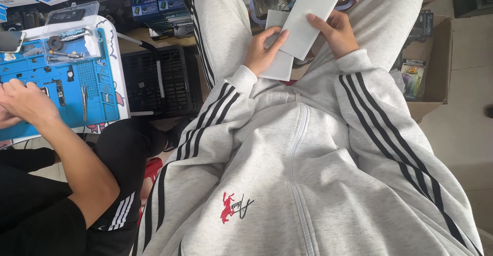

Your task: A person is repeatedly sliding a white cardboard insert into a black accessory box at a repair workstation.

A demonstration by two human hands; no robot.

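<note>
Carefully, the left hand [263, 50] pinches the lower white packet [277, 63] while the right hand [336, 30] grips the upper white packet [310, 14]; edges only.

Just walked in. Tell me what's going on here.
A seated person in a grey striped tracksuit holds flat white sleeves over their lap. The left hand supports a white sleeve from below, while the right hand grips a longer white sleeve laid across it. To the left, a co-worker's hand rests on a blue work mat strewn with small tools. A cardboard box stands at the right.
</note>
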